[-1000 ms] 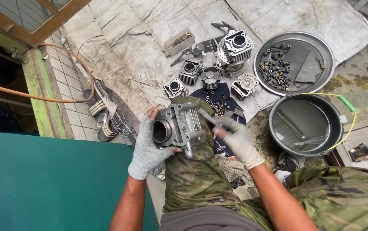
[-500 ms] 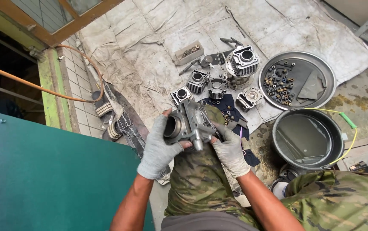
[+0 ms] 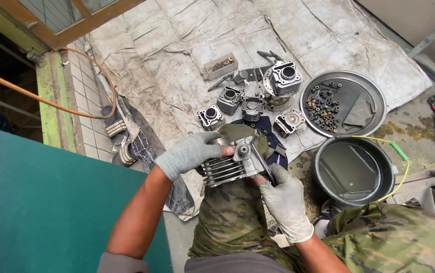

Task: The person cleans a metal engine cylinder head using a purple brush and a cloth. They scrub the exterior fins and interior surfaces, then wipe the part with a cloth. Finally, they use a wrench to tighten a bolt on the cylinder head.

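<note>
A grey finned engine cylinder rests on my knee, turned so its cooling fins face me. My left hand, in a grey knit glove, lies over its top left and grips it. My right hand, in a pale glove, holds a thin dark metal tool whose tip lies against the cylinder's right face. Both knees are in camouflage trousers.
Several more cylinders and engine parts lie on a grey cloth ahead. A round metal tray holds small parts and a rag. A black basin stands at the right. A green panel is at the left.
The cylinder has been turned from bore facing left to fins facing me. My left hand moved from under it to over its top. My right hand dropped lower with the tool.
</note>
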